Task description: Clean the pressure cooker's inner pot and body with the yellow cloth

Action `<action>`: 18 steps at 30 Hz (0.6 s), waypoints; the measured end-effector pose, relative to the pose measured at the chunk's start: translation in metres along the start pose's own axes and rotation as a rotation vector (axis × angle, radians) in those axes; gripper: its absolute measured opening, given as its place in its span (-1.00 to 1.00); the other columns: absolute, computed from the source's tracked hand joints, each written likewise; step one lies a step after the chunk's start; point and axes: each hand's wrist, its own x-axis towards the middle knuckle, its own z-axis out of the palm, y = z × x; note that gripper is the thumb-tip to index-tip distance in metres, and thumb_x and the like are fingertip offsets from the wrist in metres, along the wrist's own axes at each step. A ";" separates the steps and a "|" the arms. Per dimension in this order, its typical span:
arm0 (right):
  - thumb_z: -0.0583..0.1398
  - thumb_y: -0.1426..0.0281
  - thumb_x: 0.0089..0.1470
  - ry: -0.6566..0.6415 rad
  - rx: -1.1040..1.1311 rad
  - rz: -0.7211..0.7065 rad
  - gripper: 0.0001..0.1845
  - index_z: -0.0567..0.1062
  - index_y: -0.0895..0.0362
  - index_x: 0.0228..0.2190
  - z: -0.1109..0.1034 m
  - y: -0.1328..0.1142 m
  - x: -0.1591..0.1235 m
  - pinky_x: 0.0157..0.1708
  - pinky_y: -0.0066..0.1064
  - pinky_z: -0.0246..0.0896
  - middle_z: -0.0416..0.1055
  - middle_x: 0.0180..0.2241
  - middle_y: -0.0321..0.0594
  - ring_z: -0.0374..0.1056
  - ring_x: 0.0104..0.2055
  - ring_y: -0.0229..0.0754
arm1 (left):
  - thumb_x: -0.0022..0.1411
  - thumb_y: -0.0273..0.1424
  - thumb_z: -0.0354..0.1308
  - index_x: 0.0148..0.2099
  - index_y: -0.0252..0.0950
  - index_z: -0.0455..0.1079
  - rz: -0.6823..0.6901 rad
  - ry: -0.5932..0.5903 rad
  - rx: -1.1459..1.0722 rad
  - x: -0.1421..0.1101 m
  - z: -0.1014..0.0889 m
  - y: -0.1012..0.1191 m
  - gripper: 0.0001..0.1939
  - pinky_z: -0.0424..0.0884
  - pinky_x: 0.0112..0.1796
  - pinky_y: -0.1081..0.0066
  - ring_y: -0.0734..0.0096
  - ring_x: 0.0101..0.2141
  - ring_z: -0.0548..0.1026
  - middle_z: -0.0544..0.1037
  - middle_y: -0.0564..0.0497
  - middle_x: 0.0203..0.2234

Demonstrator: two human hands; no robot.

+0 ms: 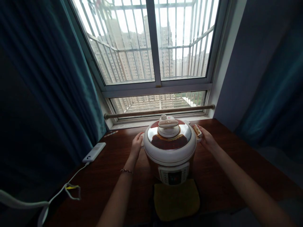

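Observation:
A white and brown electric pressure cooker [169, 154] stands upright on the dark wooden table [220, 167], its lid [168, 134] in place with a handle on top. My left hand [136, 144] is closed around the side handle on the cooker's left. On the opposite side, my right hand [205, 137] grips the other side handle [198, 132]. Fingers of both hands are partly hidden behind the handles. The control panel [174, 176] faces me. A yellow-green cloth [176, 201] lies in front of the cooker's base.
To the left, a white power strip or similar device [94, 152] lies on the table with a white cable [67, 183] running from it. A barred window [153, 86] is behind the table, with a horizontal rod [161, 111] along it. Blue curtains [71, 69] hang at both sides.

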 end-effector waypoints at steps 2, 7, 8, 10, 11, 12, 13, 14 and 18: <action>0.09 0.13 0.00 0.056 0.089 0.015 -0.53 0.40 0.12 -0.11 0.003 0.002 0.001 -0.18 -0.28 0.34 0.44 -0.11 -0.11 0.39 -0.10 -0.07 | 0.10 -0.15 -0.01 -0.09 -0.39 0.39 -0.015 0.012 -0.042 0.001 0.000 -0.002 -0.53 0.36 -0.11 0.26 0.18 -0.12 0.44 0.50 -0.15 -0.14; 0.23 0.29 -0.16 0.162 0.312 0.040 -0.66 0.47 0.09 -0.25 0.004 0.011 0.007 -0.32 -0.45 0.33 0.50 -0.27 -0.23 0.42 -0.29 -0.21 | 0.01 -0.14 0.05 -0.12 -0.42 0.41 -0.054 0.059 -0.141 0.003 0.001 -0.007 -0.50 0.35 -0.15 0.27 0.15 -0.15 0.44 0.51 -0.18 -0.19; 0.24 0.31 -0.17 0.175 0.313 0.042 -0.67 0.47 0.09 -0.27 0.004 0.012 0.007 -0.36 -0.47 0.33 0.50 -0.30 -0.25 0.42 -0.33 -0.24 | -0.01 -0.14 0.07 -0.13 -0.42 0.42 -0.060 0.064 -0.160 0.003 0.001 -0.008 -0.50 0.35 -0.16 0.28 0.15 -0.17 0.44 0.51 -0.18 -0.20; 0.25 0.35 -0.21 0.200 0.318 0.049 -0.68 0.48 0.09 -0.29 0.005 0.013 0.009 -0.43 -0.48 0.31 0.50 -0.35 -0.28 0.40 -0.40 -0.26 | -0.04 -0.15 0.10 -0.15 -0.41 0.43 -0.072 0.072 -0.194 0.003 0.002 -0.010 -0.51 0.35 -0.18 0.29 0.17 -0.19 0.45 0.51 -0.17 -0.21; 0.26 0.36 -0.22 0.212 0.317 0.051 -0.68 0.48 0.09 -0.30 0.005 0.013 0.009 -0.45 -0.48 0.30 0.50 -0.37 -0.28 0.40 -0.43 -0.26 | -0.05 -0.15 0.11 -0.15 -0.40 0.43 -0.077 0.077 -0.209 0.004 0.002 -0.010 -0.52 0.35 -0.18 0.29 0.17 -0.20 0.45 0.51 -0.16 -0.22; 0.26 0.37 -0.24 0.223 0.313 0.053 -0.68 0.48 0.10 -0.31 0.006 0.012 0.009 -0.48 -0.48 0.29 0.50 -0.39 -0.28 0.39 -0.45 -0.26 | -0.06 -0.16 0.12 -0.16 -0.40 0.43 -0.081 0.080 -0.222 0.004 0.003 -0.011 -0.53 0.35 -0.19 0.29 0.18 -0.21 0.45 0.52 -0.15 -0.23; 0.26 0.37 -0.25 0.231 0.308 0.054 -0.68 0.48 0.10 -0.31 0.007 0.011 0.009 -0.49 -0.47 0.28 0.49 -0.41 -0.28 0.38 -0.46 -0.26 | -0.07 -0.17 0.12 -0.16 -0.40 0.43 -0.084 0.082 -0.233 0.004 0.003 -0.011 -0.53 0.35 -0.19 0.30 0.18 -0.22 0.45 0.52 -0.15 -0.24; 0.27 0.37 -0.26 0.236 0.301 0.056 -0.67 0.49 0.11 -0.32 0.008 0.011 0.009 -0.52 -0.47 0.26 0.49 -0.42 -0.28 0.37 -0.48 -0.27 | -0.07 -0.18 0.13 -0.17 -0.40 0.43 -0.086 0.083 -0.243 0.004 0.002 -0.011 -0.54 0.35 -0.20 0.30 0.18 -0.22 0.45 0.52 -0.15 -0.25; 0.30 0.37 -0.30 0.248 0.267 0.060 -0.63 0.50 0.12 -0.32 0.012 0.009 0.008 -0.58 -0.51 0.18 0.49 -0.44 -0.29 0.32 -0.52 -0.30 | -0.07 -0.21 0.13 -0.20 -0.40 0.44 -0.086 0.081 -0.271 0.003 0.003 -0.008 -0.57 0.35 -0.23 0.32 0.21 -0.27 0.46 0.53 -0.13 -0.29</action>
